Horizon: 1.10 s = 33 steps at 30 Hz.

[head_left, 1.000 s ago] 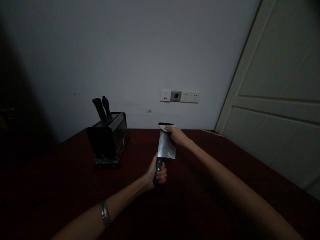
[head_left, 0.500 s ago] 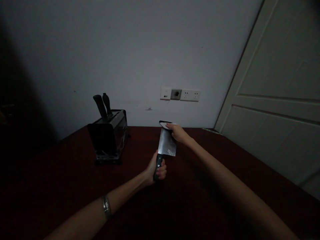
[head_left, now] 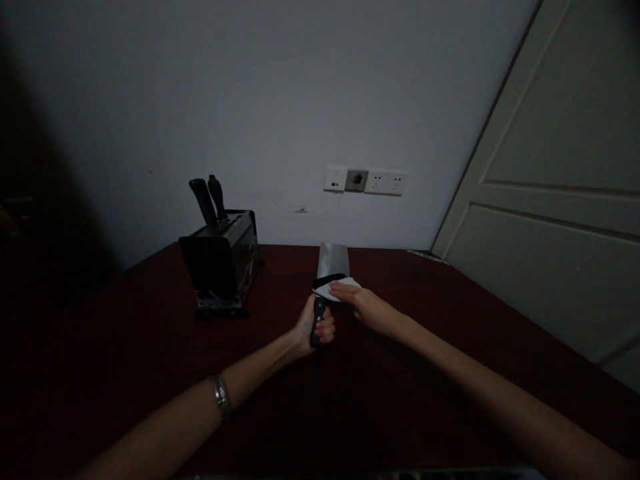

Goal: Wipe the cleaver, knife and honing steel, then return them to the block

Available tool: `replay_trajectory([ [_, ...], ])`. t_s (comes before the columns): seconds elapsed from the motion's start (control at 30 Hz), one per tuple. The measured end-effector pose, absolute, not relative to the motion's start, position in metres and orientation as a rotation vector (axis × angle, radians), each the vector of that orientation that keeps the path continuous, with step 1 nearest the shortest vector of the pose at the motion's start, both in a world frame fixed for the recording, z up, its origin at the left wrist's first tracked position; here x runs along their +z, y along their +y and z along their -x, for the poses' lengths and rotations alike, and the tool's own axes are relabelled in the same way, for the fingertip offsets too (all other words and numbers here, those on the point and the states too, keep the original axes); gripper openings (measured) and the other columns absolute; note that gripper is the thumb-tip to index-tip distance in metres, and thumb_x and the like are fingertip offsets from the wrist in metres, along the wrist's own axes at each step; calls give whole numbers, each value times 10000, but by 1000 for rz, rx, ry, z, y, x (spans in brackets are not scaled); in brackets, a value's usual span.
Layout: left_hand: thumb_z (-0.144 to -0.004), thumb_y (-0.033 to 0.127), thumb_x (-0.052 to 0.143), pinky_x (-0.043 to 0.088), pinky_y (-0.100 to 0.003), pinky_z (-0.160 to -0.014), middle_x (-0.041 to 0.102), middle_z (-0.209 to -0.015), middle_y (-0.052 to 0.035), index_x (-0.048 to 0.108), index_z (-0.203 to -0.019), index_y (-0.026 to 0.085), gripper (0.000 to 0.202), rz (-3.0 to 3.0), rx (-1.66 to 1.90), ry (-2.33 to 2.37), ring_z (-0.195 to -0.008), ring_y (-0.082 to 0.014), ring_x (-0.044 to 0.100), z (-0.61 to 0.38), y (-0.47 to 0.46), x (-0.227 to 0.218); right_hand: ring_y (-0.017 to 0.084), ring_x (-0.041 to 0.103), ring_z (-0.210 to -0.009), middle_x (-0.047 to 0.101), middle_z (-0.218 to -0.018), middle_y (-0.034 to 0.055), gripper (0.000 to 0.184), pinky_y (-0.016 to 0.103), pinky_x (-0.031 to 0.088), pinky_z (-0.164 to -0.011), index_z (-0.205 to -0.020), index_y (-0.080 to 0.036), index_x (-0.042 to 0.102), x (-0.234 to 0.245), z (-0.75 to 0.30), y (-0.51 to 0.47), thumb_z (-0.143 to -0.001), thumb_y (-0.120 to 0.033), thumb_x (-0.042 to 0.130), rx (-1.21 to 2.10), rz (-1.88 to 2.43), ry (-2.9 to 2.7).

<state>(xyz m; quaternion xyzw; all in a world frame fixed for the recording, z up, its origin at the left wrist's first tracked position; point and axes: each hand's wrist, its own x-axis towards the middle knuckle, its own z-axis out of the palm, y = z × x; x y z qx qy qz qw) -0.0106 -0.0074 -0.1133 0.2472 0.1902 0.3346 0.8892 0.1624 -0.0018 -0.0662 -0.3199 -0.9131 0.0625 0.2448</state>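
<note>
My left hand [head_left: 315, 328] is wrapped round the black riveted handle of a cleaver [head_left: 333, 259], whose broad steel blade points away from me, above the table. Fingers of my right hand [head_left: 367, 308] press a white cloth [head_left: 327, 291] with a dark edge flat on the blade, close to the handle. The cloth hides the lower part of the blade, while the far part shows bare metal. My right thumb is hidden, and whether any cloth goes under the blade I cannot tell.
A dark knife block [head_left: 223, 260] with two black-handled tools upright in it stands at the left on the dark red table [head_left: 285, 267]. Behind are a pale wall with sockets [head_left: 365, 181] and, on the right, a panelled door [head_left: 545, 193]. The light is dim.
My right hand has drawn the cloth down the blade, from its far end to near the handle. My left hand keeps its grip on the cleaver. The view has shifted slightly.
</note>
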Motion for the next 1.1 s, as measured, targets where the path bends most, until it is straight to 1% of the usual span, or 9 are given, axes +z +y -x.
replay_trajectory([
  [0.1,-843,604,166,181,-155,-275,232,-306,64,381,-461,160,624,-519,684,401,-244,-46,193,11,-8,-112,202,394,-1227,447,-1317,53,721,392,277,-1061,-1217,-158,501,-55,-169,13,-560,96,347,145,998,-2427],
  [0.17,-840,608,180,181,-153,-278,231,-313,67,377,-466,160,615,-519,688,404,-248,-45,195,12,-8,-112,207,386,-1233,441,-1321,43,704,395,273,-1063,-1210,-167,509,-55,-166,15,-573,91,355,145,1023,-2434],
  [0.27,-845,594,189,187,-156,-279,240,-321,64,369,-465,163,602,-532,686,403,-249,-47,198,12,-8,-113,184,354,-1254,395,-1357,30,721,378,268,-1066,-1260,-182,451,-61,-156,4,-592,79,371,169,944,-2523],
  [0.37,-850,587,174,197,-160,-279,250,-324,58,364,-463,164,604,-547,668,398,-249,-51,208,12,-8,-112,169,330,-1268,363,-1377,48,752,358,260,-1069,-1297,-160,397,-64,-156,-1,-588,88,364,184,891,-2564],
  [0.53,-831,630,152,197,-160,-280,259,-325,54,388,-477,160,634,-569,660,392,-257,-55,210,12,-10,-110,192,327,-1269,352,-1382,44,734,391,239,-1073,-1278,-170,427,-59,-176,15,-593,89,372,141,1021,-2456],
  [0.77,-858,574,182,196,-162,-285,242,-337,60,382,-487,164,588,-548,689,421,-264,-59,212,12,-10,-111,137,282,-1289,302,-1406,-9,802,364,219,-1080,-1310,-221,369,-70,-161,4,-573,93,344,252,897,-2527],
  [0.93,-833,622,188,197,-164,-285,232,-348,65,366,-488,168,598,-534,684,391,-268,-56,206,12,-10,-111,181,326,-1269,367,-1375,47,664,374,232,-1076,-1278,-154,426,-66,-157,21,-646,45,378,162,953,-2435],
  [1.03,-861,569,159,192,-163,-283,228,-341,61,363,-481,168,589,-529,700,408,-263,-56,197,13,-10,-111,177,319,-1273,377,-1370,69,645,352,241,-1074,-1267,-132,438,-70,-149,17,-647,42,395,186,868,-2482],
  [1.1,-876,525,162,200,-161,-284,237,-338,58,379,-489,165,572,-542,697,414,-262,-56,199,13,-9,-112,156,303,-1281,370,-1377,48,667,349,242,-1073,-1273,-162,429,-70,-145,12,-642,50,390,230,814,-2515],
])
